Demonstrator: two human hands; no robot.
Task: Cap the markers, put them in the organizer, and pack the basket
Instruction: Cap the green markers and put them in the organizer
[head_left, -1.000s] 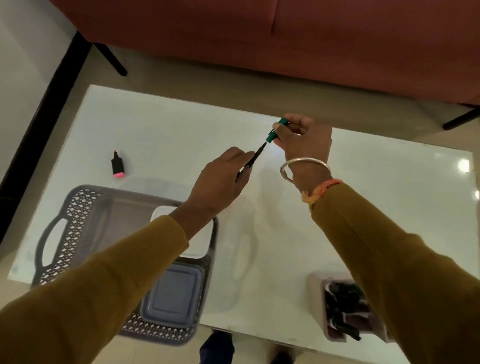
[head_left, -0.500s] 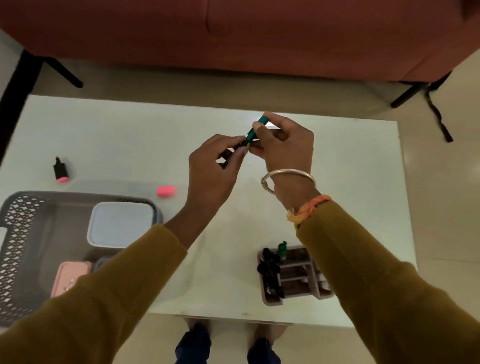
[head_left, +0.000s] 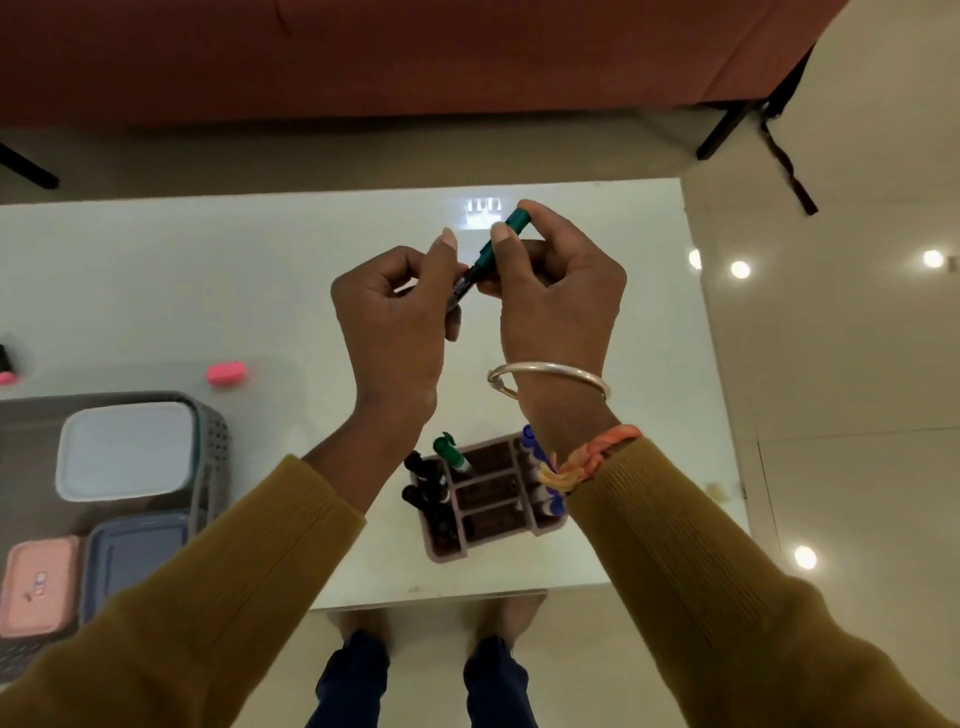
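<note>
Left hand is gripping a black marker barrel; right hand is pinching its green cap. Pushing straight along the barrel should seat it.

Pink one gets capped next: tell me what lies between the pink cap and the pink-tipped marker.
Only bare white table, in the head view, between pink cap and pink-tipped marker.

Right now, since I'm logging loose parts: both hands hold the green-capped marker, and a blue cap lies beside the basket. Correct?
Not quite: the head view shows the cap beside the basket is pink, not blue. The left hand and right hand do both hold the green-capped marker.
</note>
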